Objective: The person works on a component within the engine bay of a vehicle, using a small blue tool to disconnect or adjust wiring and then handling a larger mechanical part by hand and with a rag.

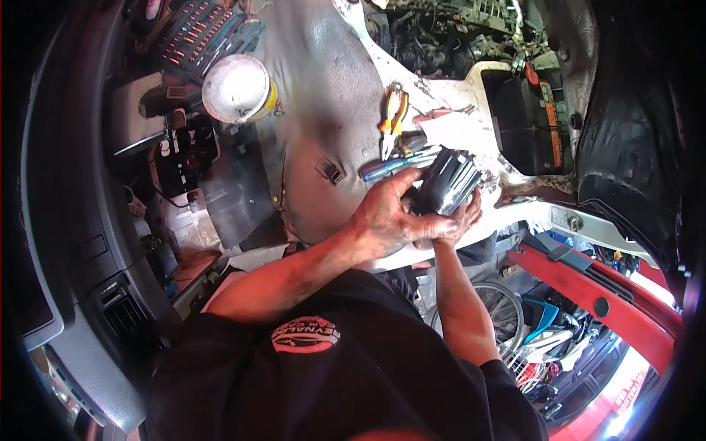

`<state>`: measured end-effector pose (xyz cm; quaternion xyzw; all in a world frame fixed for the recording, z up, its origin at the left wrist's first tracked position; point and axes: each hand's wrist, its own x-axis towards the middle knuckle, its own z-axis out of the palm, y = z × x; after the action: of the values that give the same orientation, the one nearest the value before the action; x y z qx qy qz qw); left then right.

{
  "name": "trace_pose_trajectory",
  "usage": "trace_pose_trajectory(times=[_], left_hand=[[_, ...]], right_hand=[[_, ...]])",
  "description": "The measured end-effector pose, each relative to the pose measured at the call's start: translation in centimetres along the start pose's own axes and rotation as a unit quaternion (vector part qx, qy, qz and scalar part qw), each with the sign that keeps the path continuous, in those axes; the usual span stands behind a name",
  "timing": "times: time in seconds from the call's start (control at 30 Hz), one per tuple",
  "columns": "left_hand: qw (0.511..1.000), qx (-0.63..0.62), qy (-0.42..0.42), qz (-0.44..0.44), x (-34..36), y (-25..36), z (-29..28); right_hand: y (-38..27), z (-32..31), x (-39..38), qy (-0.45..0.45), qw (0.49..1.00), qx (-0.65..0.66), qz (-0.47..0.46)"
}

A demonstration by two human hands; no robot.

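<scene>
A black, shiny cylindrical part with ribs along its side is held between my two hands, tilted over the white painted metal edge. My left hand wraps it from the left, with the thumb across its lower end. From below and the right, my right hand grips it, its palm partly hidden behind the part. Just beyond my left hand lies a blue-handled screwdriver. Further up rests a pair of pliers with yellow and orange handles. The underside of the black part is hidden.
On the grey mat at upper left stand a white-lidded container and a dark case of sockets. A black battery sits in the bay at upper right. Below right are a red metal beam and a bicycle wheel.
</scene>
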<state>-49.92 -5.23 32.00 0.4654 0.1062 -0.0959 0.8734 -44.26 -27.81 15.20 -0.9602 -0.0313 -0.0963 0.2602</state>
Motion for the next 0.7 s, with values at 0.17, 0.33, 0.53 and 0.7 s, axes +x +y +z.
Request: trace_pose_trajectory(times=[0.17, 0.33, 0.53, 0.7], left_hand=[[1.000, 0.000, -0.006, -0.011, 0.1, -0.3, 0.3], [0.997, 0.042, 0.069, -0.002, -0.1, -1.4, -0.3], [0.950, 0.238, 0.192, 0.057, -0.3, -2.7, -0.3], [0.926, 0.244, 0.260, 0.128, 0.9, -5.5, 0.3]], right_hand=[[1.7, 0.6, 0.1, 0.027, 0.993, -0.099, -0.060], [2.1, 0.9, 0.4, 0.025, 0.995, -0.076, -0.065], [5.0, -3.8, 6.8, -0.075, 0.968, -0.239, -0.028], [4.3, -7.8, 11.7, -0.152, 0.982, 0.104, -0.043]])
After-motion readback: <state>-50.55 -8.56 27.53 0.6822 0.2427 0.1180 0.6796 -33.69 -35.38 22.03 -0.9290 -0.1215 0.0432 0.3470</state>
